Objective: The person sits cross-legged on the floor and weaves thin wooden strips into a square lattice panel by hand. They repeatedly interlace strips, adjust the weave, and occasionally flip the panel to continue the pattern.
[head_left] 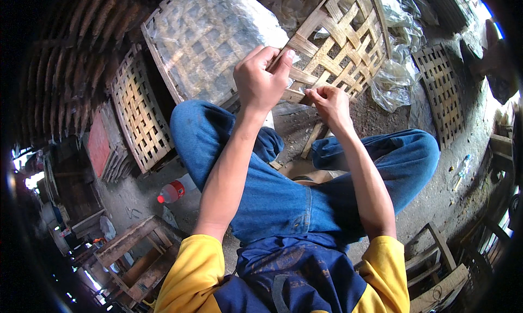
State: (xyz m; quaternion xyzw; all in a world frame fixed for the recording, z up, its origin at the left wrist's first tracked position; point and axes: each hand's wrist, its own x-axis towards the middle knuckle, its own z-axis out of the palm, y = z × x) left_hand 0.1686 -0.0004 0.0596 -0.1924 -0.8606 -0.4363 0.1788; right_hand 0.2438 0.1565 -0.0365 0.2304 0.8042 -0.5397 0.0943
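A woven bamboo panel [332, 62] with a thin frame is tilted up in front of me, above my bent knees. My left hand [264, 78] is closed round its left corner, thumb pressed on the frame edge. At the panel's lower edge my right hand [331, 104] is closed in a pinch, the fingertips against the frame. Whether a small piece sits between those fingertips is hidden. Just left of the panel, a larger woven panel [201, 46] lies under clear plastic sheeting.
Crumpled clear plastic [397, 78] lies beyond the panel. Another woven panel [140, 108] leans at the left, and one more [441, 92] lies at the right. A red-capped bottle [172, 192] is on the floor beside my left leg. Wooden frames [133, 236] stand lower left.
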